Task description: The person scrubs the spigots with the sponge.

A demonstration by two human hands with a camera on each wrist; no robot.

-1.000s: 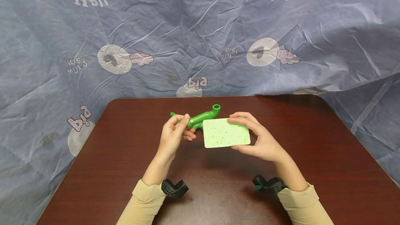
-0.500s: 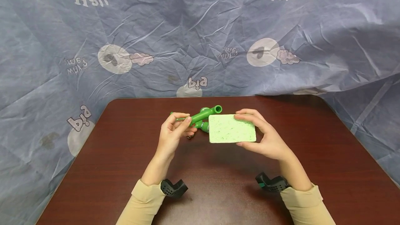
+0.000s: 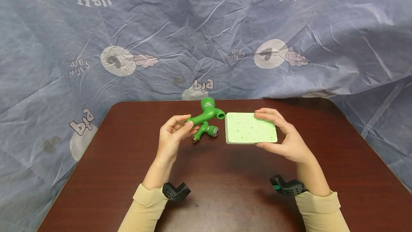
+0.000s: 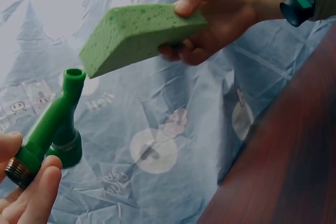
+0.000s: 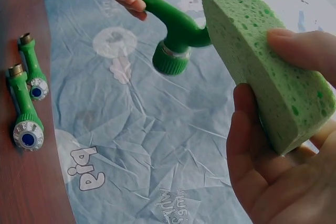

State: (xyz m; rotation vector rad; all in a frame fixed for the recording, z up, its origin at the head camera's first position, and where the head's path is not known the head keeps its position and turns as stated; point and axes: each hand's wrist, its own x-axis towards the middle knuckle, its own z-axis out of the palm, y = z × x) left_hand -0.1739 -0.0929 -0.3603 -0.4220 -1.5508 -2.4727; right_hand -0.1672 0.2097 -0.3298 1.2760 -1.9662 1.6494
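Observation:
My left hand pinches a green plastic tap by its brass-threaded end, above the table. Its ribbed knob points up and its spout faces right. My right hand grips a light green speckled sponge between thumb and fingers, broad face toward me. A small gap lies between spout and sponge in the head view. Another green tap lies on the table behind the left hand. The right wrist view shows two taps lying there, a nearer tap and a farther tap, each with a blue-centred knob.
The dark red-brown table spreads under both hands. A wrinkled blue-grey printed cloth hangs behind it and along the sides. Black cameras sit on both wrists, a left wrist camera and a right wrist camera.
My left hand has turned the tap, so its knob now points up. The right hand has carried the sponge right and slightly up, away from the tap. More of the tap on the table shows.

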